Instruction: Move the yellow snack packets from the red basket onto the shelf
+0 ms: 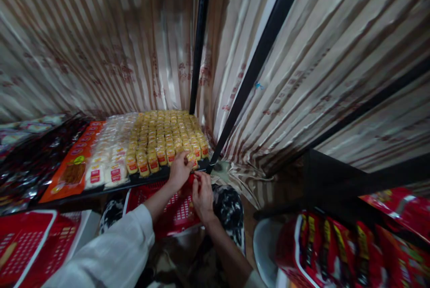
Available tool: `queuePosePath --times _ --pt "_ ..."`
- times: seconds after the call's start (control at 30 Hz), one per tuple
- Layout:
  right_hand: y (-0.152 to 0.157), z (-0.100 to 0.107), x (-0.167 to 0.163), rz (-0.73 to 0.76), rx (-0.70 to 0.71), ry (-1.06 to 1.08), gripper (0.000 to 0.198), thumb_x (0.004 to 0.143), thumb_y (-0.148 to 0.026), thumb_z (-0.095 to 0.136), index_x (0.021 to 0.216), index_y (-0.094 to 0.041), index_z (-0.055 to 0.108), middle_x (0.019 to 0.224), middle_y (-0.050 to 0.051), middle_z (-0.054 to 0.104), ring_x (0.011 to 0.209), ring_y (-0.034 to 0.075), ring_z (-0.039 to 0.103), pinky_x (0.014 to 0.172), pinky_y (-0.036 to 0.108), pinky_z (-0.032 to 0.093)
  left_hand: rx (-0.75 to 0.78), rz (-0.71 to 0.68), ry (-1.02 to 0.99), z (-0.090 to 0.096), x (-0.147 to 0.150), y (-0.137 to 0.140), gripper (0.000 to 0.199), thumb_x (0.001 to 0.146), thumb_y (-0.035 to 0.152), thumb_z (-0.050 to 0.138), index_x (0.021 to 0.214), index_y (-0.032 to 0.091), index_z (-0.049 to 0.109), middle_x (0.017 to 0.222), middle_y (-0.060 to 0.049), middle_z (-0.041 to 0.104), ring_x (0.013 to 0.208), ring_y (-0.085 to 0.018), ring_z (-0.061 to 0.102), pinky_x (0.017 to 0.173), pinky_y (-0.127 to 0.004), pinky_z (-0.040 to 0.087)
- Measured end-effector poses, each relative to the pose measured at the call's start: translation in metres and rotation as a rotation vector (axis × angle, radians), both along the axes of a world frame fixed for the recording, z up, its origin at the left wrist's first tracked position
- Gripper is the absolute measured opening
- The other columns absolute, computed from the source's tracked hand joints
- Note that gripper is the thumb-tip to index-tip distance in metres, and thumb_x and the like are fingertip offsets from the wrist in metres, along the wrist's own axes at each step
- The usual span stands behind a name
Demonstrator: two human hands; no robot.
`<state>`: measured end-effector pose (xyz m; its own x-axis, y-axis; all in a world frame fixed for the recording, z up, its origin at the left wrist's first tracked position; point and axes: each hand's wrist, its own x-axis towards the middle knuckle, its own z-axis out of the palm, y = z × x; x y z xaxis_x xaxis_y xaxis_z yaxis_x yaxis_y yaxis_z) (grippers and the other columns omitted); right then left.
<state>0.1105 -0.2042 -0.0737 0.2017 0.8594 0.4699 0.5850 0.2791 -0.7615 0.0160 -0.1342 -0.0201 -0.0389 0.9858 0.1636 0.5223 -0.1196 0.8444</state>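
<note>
My left hand (180,170) is at the front right of the rows of small yellow snack packets (161,138) with red labels. Its fingers are closed on one yellow packet (192,159) near the shelf edge. Just right of it and lower, my right hand (202,196) has its fingertips pinched together close to that packet; whatever they hold is too small to name. Below both hands, a red plastic basket (161,223) with a perforated wall sits between my knees, partly covered by my left forearm.
Left of the yellow rows lie white packets (110,158), an orange bag (72,167) and dark shiny packets (36,162). Another red basket (50,243) stands at lower left. At lower right are red bags (339,247) in a basket. Black posts (247,77) rise before a striped curtain (117,32).
</note>
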Motion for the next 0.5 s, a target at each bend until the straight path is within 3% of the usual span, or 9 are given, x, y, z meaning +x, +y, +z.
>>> queuePosePath --times 0.23,0.5 --pt "0.017 -0.011 0.013 -0.045 0.015 -0.017 0.031 0.086 -0.02 0.037 0.11 -0.017 0.055 0.109 0.012 0.057 0.106 0.021 0.053 0.095 0.042 0.045 0.016 -0.039 0.257 0.014 0.034 0.021 0.036 0.081 0.021 0.057 0.116 0.015 0.058 0.104 -0.01 0.063 0.098 -0.02 0.058 0.088 -0.03 0.043" --pt "0.033 -0.031 0.014 -0.067 -0.046 0.006 0.048 0.083 -0.015 0.034 0.13 -0.012 0.043 0.128 0.016 0.05 0.124 0.023 0.044 0.105 0.045 0.037 0.036 -0.137 0.288 0.01 0.051 0.031 0.039 0.082 0.016 0.049 0.121 0.015 0.054 0.111 -0.01 0.057 0.094 -0.019 0.057 0.086 -0.029 0.045"
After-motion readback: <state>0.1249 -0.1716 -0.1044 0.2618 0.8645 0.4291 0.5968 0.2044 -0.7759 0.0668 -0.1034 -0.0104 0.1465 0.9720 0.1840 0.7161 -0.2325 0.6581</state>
